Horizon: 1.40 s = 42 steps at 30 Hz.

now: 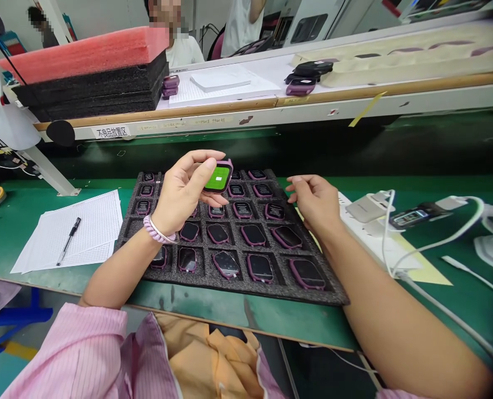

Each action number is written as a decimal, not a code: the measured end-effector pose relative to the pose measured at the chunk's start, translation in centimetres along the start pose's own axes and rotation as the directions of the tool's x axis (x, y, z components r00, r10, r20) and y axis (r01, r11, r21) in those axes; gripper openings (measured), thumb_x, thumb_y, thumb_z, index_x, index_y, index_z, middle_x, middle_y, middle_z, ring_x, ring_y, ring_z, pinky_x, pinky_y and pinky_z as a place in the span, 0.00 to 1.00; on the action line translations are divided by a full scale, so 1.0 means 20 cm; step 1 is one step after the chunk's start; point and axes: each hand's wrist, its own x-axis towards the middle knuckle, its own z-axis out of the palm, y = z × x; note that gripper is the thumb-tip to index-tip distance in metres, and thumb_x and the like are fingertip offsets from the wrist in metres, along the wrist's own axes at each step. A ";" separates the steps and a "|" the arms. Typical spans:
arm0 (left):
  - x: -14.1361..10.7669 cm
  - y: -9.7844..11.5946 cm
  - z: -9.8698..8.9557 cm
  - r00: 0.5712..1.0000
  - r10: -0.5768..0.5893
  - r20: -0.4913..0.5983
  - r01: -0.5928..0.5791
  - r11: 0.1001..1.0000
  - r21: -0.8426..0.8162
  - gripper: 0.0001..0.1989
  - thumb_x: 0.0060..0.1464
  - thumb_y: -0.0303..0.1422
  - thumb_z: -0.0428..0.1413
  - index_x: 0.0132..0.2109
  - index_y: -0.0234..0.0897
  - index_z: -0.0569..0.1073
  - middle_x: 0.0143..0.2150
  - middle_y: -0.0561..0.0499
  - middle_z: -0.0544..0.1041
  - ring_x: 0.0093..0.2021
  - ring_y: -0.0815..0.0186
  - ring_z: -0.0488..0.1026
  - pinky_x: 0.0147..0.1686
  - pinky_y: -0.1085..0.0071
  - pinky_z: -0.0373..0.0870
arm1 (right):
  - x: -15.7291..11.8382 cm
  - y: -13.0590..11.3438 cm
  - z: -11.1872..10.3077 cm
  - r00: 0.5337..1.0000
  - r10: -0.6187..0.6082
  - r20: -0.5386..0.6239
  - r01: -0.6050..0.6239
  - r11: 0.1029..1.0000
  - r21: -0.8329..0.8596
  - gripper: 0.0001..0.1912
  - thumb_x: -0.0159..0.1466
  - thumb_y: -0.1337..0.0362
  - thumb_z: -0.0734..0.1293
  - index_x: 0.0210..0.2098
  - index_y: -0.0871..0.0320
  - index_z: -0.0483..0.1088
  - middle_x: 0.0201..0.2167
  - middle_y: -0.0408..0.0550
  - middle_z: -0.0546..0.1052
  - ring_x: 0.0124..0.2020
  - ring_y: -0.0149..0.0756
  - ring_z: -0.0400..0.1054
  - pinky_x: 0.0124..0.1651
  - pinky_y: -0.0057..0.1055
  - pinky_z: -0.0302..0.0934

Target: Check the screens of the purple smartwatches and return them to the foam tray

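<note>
My left hand [184, 191] is closed around a purple smartwatch body [220, 178] without a strap, held above a foam tray. Its lit screen is green with a small white block, and the thumb lies over its left edge. Beneath it, the dark grey foam tray [205, 260] has rows of pockets with purple-framed watches. Text shows on the lit screens in the far rows, while the nearer screens are dark. At the tray's right side hovers my right hand [315, 202], fingers curled; whether anything sits between its fingertips is hidden.
Left of the tray lie printed sheets [80, 235] with a pen [68, 241]. Chargers [369, 208], white cables and a small meter [416, 215] are on the right. Red and black foam blocks [97, 77] and more watches [302, 77] stand on the raised shelf. Behind it are other people.
</note>
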 end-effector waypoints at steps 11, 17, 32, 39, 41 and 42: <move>0.00 -0.01 0.00 0.998 0.044 0.034 -0.044 0.999 0.015 0.24 0.53 0.35 0.64 0.57 0.40 0.72 0.45 0.51 0.80 0.28 0.72 0.79 0.28 0.78 0.78 | -0.01 -0.02 -0.01 1.000 0.015 -0.003 -0.015 1.000 -0.013 0.07 0.68 0.73 0.66 0.33 0.59 0.73 0.27 0.42 0.74 0.22 0.30 0.62 0.31 0.29 0.57; 0.00 0.02 -0.01 0.999 0.015 0.034 -0.013 0.998 -0.054 0.21 0.52 0.35 0.59 0.54 0.39 0.72 0.42 0.53 0.79 0.28 0.70 0.80 0.27 0.76 0.78 | -0.02 -0.04 -0.01 1.000 0.027 0.003 -0.027 1.000 -0.008 0.09 0.69 0.74 0.65 0.33 0.60 0.72 0.27 0.41 0.73 0.22 0.29 0.61 0.32 0.29 0.58; 0.02 0.00 -0.02 0.999 -0.039 -0.010 0.038 0.998 -0.055 0.21 0.58 0.35 0.56 0.59 0.39 0.72 0.43 0.51 0.79 0.30 0.66 0.82 0.30 0.74 0.81 | 0.00 -0.01 -0.01 0.999 0.030 -0.012 -0.030 1.000 0.006 0.09 0.69 0.75 0.65 0.33 0.60 0.72 0.26 0.41 0.73 0.22 0.29 0.61 0.32 0.29 0.58; 0.03 0.00 -0.03 0.997 -0.044 -0.061 0.042 0.999 -0.023 0.17 0.66 0.39 0.52 0.57 0.39 0.73 0.46 0.49 0.80 0.28 0.68 0.82 0.28 0.75 0.80 | 0.00 -0.01 -0.01 0.999 0.050 -0.014 -0.050 0.999 0.010 0.09 0.69 0.75 0.65 0.33 0.60 0.72 0.26 0.41 0.73 0.22 0.29 0.61 0.31 0.28 0.57; 0.03 -0.01 -0.04 0.997 -0.001 -0.082 0.002 1.000 0.011 0.15 0.66 0.41 0.55 0.54 0.38 0.74 0.43 0.50 0.80 0.25 0.70 0.79 0.23 0.78 0.75 | 0.00 -0.01 -0.01 0.999 0.052 -0.015 -0.052 0.999 0.011 0.09 0.68 0.75 0.66 0.32 0.60 0.72 0.25 0.41 0.72 0.21 0.29 0.61 0.31 0.29 0.57; 0.03 -0.01 -0.05 0.995 0.017 -0.097 -0.014 1.000 0.028 0.14 0.65 0.42 0.57 0.52 0.38 0.74 0.40 0.51 0.79 0.23 0.72 0.76 0.20 0.79 0.71 | 0.00 -0.02 -0.01 0.999 0.052 -0.015 -0.052 0.999 0.012 0.09 0.68 0.75 0.66 0.32 0.60 0.72 0.25 0.40 0.72 0.21 0.28 0.61 0.31 0.29 0.57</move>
